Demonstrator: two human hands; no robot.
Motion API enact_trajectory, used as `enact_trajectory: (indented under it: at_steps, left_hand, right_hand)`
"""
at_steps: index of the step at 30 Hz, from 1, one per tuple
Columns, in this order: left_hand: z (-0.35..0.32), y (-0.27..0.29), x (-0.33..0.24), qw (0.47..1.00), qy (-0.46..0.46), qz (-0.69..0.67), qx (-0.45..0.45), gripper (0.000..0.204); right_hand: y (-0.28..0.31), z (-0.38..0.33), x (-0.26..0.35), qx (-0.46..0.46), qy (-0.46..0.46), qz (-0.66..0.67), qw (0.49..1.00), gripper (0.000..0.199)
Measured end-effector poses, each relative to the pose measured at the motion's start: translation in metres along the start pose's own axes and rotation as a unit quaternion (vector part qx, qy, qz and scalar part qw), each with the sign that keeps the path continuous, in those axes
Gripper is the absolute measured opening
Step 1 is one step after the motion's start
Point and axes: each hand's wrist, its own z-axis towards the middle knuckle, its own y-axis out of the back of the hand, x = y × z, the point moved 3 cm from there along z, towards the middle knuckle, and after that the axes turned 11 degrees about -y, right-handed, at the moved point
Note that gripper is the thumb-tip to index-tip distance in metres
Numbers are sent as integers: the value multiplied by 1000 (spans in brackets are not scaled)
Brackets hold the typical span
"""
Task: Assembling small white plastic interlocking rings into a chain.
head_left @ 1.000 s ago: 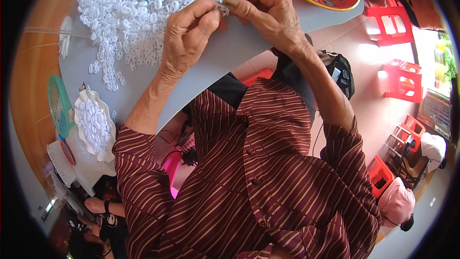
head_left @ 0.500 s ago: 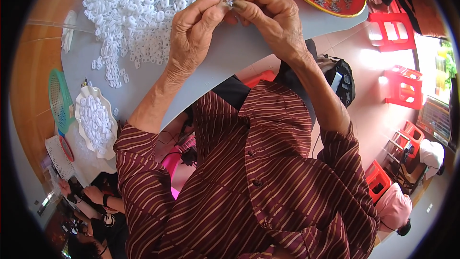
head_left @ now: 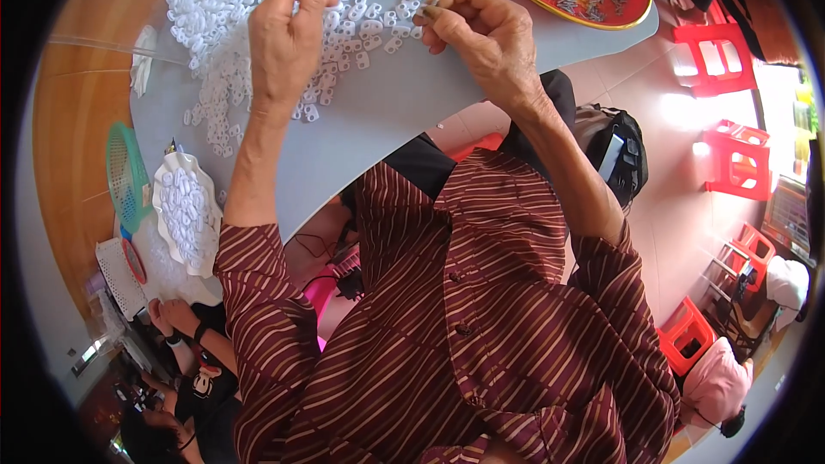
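My left hand (head_left: 288, 34) is over the heap of white plastic pieces (head_left: 219, 4) at the far left of the table. Its fingers are half curled with the tips apart, and I see nothing between them. To the right, my right hand (head_left: 485, 34) is raised above the table, with thumb and forefinger pinched. Whatever sits in that pinch is too small to make out. Beyond the fingertips lie loose white pieces (head_left: 369, 27), each small and oval with holes.
A red round tray (head_left: 632, 0) of small grey metal parts sits at the far right of the grey table (head_left: 378, 112). Left stands a white scalloped dish (head_left: 206, 198) of white pieces, beside a green basket (head_left: 129, 176). Red stools (head_left: 739, 163) and other people (head_left: 193, 378) are around.
My hands have come apart from their shared grip. The left moved left over the white heap and its fingers loosened; the right stayed nearly in place, still pinched. The view shifted slightly.
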Motion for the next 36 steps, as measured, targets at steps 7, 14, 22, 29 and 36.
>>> enact_trajectory:
  at_steps: [7, 14, 22, 29, 36]
  left_hand:
    - [14, -1, 17, 964, -178, 157, 118, 8]
    - [-1, -14, 11, 954, -174, 166, 181, 12]
    - [-1, -18, -2, 984, -107, 54, 134, 11]
    - [-2, -32, -4, 928, 118, -338, 109, 14]
    - [-5, -35, -8, 924, 128, -348, 95, 15]
  right_hand:
    - [-2, -1, -1, -11, 22, -63, 998, 14]
    - [-3, -1, 0, -7, 18, -65, 998, 15]
    - [-3, -1, -4, -2, 21, -55, 998, 13]
    - [-4, -1, -2, 20, 22, -5, 1000, 22]
    - [-4, -1, -1, 17, 12, -29, 999, 28]
